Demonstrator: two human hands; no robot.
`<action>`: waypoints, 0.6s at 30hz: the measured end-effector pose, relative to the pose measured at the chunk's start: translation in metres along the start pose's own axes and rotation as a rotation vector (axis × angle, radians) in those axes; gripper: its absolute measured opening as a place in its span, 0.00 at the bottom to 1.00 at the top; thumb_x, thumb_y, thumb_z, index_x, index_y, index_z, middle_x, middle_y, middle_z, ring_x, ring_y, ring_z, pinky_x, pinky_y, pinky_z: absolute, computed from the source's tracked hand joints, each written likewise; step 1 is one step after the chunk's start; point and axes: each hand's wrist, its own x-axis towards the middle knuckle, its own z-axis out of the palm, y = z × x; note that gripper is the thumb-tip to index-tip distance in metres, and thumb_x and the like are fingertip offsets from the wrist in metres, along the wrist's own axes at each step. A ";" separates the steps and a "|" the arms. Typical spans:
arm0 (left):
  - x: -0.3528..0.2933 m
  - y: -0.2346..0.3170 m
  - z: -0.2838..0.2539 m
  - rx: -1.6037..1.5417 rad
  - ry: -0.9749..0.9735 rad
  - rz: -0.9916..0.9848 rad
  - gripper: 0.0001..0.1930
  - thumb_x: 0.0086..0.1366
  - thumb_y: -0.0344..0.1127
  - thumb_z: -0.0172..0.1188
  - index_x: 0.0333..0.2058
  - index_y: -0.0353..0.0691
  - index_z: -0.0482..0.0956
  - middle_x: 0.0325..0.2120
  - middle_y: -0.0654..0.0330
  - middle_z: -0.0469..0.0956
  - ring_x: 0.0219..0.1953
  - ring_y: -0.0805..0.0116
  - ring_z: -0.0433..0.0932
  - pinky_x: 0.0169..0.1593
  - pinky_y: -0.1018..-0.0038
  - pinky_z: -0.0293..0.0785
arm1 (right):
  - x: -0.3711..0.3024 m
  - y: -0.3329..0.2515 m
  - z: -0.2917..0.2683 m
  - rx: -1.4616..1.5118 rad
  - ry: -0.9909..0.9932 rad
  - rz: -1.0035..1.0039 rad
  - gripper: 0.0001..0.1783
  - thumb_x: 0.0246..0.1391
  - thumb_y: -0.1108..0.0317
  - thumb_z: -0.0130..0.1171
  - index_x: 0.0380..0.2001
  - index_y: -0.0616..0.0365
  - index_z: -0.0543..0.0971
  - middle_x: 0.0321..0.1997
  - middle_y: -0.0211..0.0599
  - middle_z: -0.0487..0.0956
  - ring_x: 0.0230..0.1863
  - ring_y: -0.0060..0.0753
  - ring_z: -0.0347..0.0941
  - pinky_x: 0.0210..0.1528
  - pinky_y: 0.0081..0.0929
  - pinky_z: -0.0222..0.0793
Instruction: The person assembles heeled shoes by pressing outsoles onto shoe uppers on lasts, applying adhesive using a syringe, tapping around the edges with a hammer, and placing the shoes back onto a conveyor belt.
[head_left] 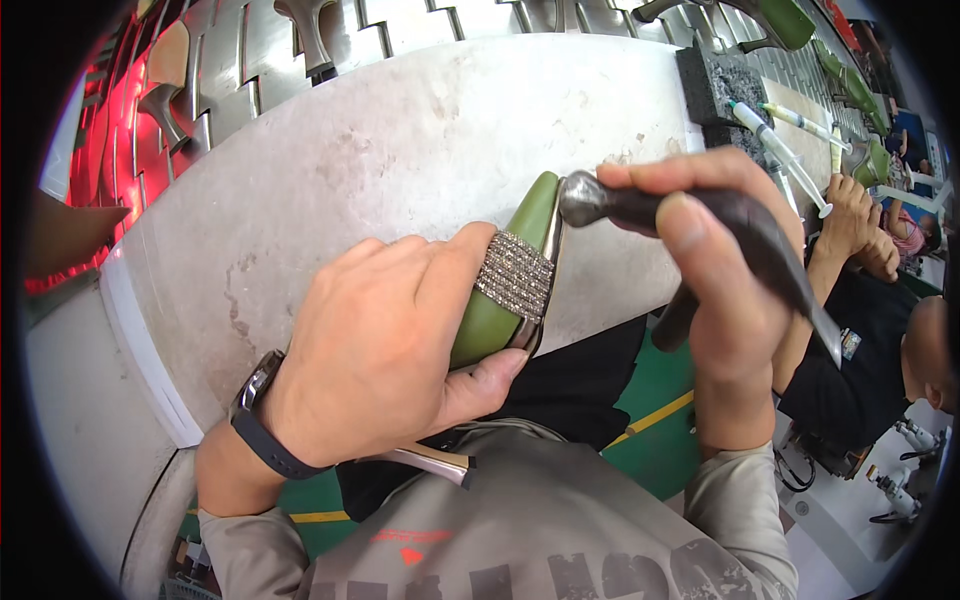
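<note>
My left hand [375,330] is wrapped round a high-heeled shoe on a green last [540,210]. A band of sparkling stones [515,275] crosses the front of the shoe, and its toe points away from me. Below my left wrist the slim metallic heel [440,462] sticks out. In my right hand [735,270], a dark shoemaker's hammer [745,225] is gripped, fingers closed round it. The hammer's rounded face [585,198] is against or very close to the sole edge near the toe; contact cannot be made out for certain.
A worn pale work board [400,130] lies under the shoe. Beyond it runs a metal slat conveyor [250,70] carrying more shoes. At the right are a dark block [715,85] and two syringes [785,150]. A co-worker [850,370] sits close on the right, hands near the board.
</note>
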 end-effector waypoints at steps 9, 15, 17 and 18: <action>-0.006 -0.006 0.003 -0.060 0.041 0.008 0.35 0.52 0.38 0.73 0.57 0.29 0.74 0.31 0.47 0.78 0.32 0.44 0.78 0.39 0.56 0.74 | -0.013 -0.016 0.004 0.011 -0.090 0.067 0.23 0.56 0.57 0.65 0.43 0.70 0.80 0.45 0.57 0.85 0.49 0.45 0.84 0.58 0.39 0.77; -0.007 -0.005 0.002 -0.058 0.053 0.025 0.35 0.50 0.38 0.74 0.56 0.29 0.74 0.31 0.47 0.79 0.33 0.45 0.79 0.38 0.58 0.75 | -0.031 -0.015 0.005 -0.102 -0.231 -0.253 0.22 0.55 0.59 0.72 0.41 0.70 0.82 0.42 0.56 0.85 0.46 0.48 0.85 0.53 0.38 0.81; -0.007 -0.003 0.003 -0.047 0.063 0.021 0.36 0.49 0.37 0.75 0.56 0.29 0.74 0.31 0.47 0.79 0.33 0.45 0.79 0.38 0.58 0.75 | -0.033 -0.017 0.004 -0.152 -0.265 -0.308 0.22 0.55 0.60 0.72 0.41 0.70 0.82 0.42 0.57 0.85 0.47 0.50 0.86 0.52 0.39 0.81; -0.008 -0.003 0.003 -0.048 0.067 0.018 0.36 0.49 0.37 0.75 0.56 0.29 0.74 0.31 0.47 0.79 0.33 0.45 0.79 0.38 0.58 0.75 | -0.033 -0.019 0.004 -0.197 -0.296 -0.366 0.21 0.54 0.61 0.72 0.41 0.70 0.82 0.42 0.58 0.86 0.47 0.52 0.86 0.52 0.40 0.82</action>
